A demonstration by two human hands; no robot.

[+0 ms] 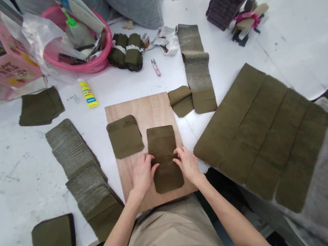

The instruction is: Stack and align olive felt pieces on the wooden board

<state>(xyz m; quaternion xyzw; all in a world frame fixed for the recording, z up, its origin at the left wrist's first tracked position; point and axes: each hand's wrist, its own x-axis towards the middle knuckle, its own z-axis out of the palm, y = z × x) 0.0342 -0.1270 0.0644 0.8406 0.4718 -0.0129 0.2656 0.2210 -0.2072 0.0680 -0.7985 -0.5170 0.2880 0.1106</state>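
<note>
An olive-green fabric piece (167, 176) lies lengthwise on a wooden board (135, 106) in front of me, with rows of fine lines across its upper part. My left hand (142, 171) pinches its left edge near mid-length, thumb and fingers closed. At the same height on the right edge, my right hand (187, 162) holds it in a similar pinch. To the upper left on the board is a squarish olive fabric piece (125, 137) with clipped corners. A small folded olive piece (181, 101) touches the board's upper right corner.
Overlapping fabric strips (74, 153) lie left of the board; large olive panels (263, 128) spread to the right. Farther back are a yellow tube (88, 94), pink thread snips (155, 67), rolled olive bundles (134, 51) and a pink basket (94, 65) of tools.
</note>
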